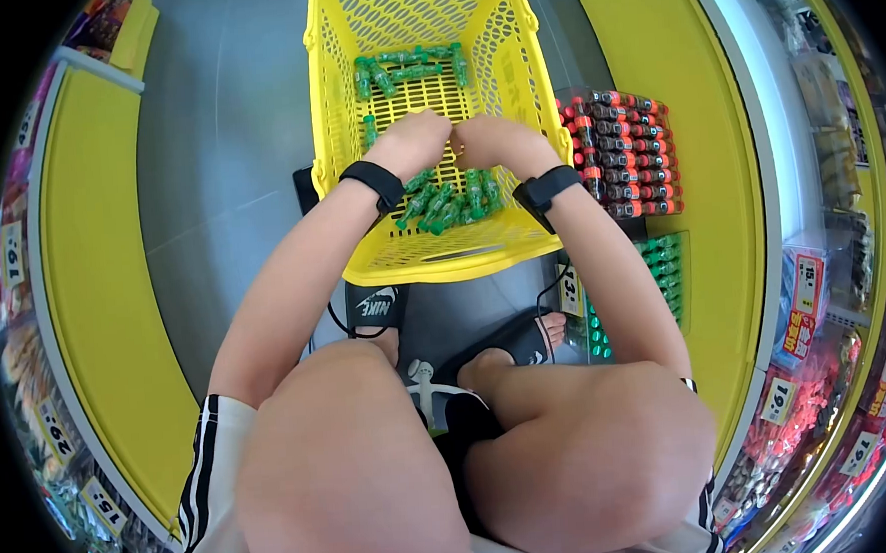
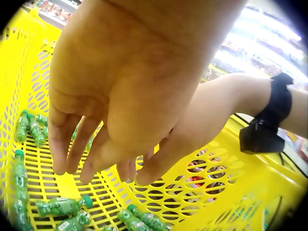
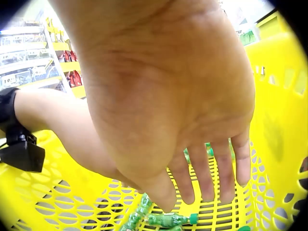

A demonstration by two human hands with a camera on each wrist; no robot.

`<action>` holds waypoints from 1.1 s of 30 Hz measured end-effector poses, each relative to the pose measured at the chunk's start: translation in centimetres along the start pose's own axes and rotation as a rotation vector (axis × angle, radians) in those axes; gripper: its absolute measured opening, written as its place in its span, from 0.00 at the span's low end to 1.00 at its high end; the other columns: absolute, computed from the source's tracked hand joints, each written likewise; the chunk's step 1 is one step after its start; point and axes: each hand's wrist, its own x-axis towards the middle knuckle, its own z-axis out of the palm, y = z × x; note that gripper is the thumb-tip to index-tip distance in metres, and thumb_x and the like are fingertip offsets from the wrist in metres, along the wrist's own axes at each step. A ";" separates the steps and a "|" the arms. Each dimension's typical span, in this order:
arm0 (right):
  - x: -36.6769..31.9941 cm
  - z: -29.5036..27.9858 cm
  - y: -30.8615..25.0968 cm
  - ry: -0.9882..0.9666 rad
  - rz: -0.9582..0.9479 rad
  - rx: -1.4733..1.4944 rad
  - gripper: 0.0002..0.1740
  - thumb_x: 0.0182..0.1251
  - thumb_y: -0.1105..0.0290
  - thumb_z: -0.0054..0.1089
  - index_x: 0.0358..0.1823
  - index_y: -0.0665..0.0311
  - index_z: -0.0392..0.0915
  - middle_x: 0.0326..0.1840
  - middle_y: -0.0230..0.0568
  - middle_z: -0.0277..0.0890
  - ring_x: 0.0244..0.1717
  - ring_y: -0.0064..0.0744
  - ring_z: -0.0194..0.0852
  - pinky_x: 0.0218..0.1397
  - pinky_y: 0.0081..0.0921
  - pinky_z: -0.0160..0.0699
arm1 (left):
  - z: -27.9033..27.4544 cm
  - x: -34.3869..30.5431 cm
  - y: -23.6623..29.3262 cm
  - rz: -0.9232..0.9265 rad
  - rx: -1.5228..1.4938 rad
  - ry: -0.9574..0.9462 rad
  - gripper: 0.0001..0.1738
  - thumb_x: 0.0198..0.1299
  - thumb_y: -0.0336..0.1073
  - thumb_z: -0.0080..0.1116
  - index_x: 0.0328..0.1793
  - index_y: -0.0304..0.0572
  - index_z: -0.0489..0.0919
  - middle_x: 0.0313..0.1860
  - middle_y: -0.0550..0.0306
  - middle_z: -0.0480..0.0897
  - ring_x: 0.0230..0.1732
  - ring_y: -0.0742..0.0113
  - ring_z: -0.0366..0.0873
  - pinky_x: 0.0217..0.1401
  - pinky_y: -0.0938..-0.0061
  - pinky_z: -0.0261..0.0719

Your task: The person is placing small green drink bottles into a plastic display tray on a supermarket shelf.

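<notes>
Both hands hang side by side inside a yellow plastic basket [image 1: 463,267], above its slotted floor. My left hand [image 1: 418,141] has its fingers pointing down and relaxed, with nothing in them in the left wrist view. Close beside it, the right hand [image 3: 178,96] also lets its fingers hang nearly straight, the palm bare. Small green bottles [image 1: 442,208] lie in a loose pile at the basket's near end. More green bottles [image 1: 417,72] lie at the far end, and one [image 1: 370,130] lies along the left wall, partly behind the left hand.
Right of the basket stands a clear tray of small dark bottles with red caps [image 1: 637,156]. Nearer, another tray holds green bottles [image 1: 666,265]. Yellow shelf bases [image 1: 111,244] line both sides of the grey floor [image 1: 224,108]. The person's sandalled feet [image 1: 376,308] are below the near rim.
</notes>
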 end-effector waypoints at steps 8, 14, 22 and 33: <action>3.0 2.7 0.8 -0.194 -0.044 0.048 0.32 0.68 0.65 0.76 0.76 0.46 0.85 0.72 0.42 0.88 0.71 0.50 0.87 0.72 0.47 0.87 | 3.6 1.3 -1.3 -0.149 0.133 -0.215 0.19 0.79 0.46 0.59 0.53 0.41 0.94 0.51 0.40 0.94 0.53 0.42 0.93 0.57 0.51 0.92; 4.0 5.3 -0.9 -0.205 -0.044 -0.067 0.30 0.71 0.73 0.67 0.75 0.48 0.84 0.80 0.30 0.80 0.73 0.48 0.85 0.71 0.47 0.88 | 4.8 1.6 -2.8 -0.171 0.155 -0.372 0.12 0.66 0.30 0.64 0.51 0.35 0.93 0.55 0.37 0.92 0.54 0.40 0.93 0.53 0.51 0.92; 3.5 5.3 -1.6 -0.177 0.003 -0.173 0.29 0.72 0.74 0.66 0.73 0.49 0.85 0.88 0.22 0.70 0.75 0.46 0.84 0.70 0.48 0.89 | 5.4 1.5 -2.8 -0.128 0.209 -0.367 0.15 0.64 0.23 0.65 0.56 0.29 0.90 0.66 0.33 0.85 0.59 0.36 0.91 0.55 0.52 0.93; 0.3 3.8 -0.2 0.072 -0.007 -0.238 0.12 0.73 0.71 0.69 0.54 0.61 0.93 0.73 0.34 0.81 0.64 0.45 0.92 0.59 0.50 0.91 | 2.8 -0.2 0.2 0.025 0.307 -0.251 0.17 0.66 0.21 0.61 0.60 0.32 0.88 0.83 0.32 0.74 0.68 0.40 0.86 0.65 0.53 0.92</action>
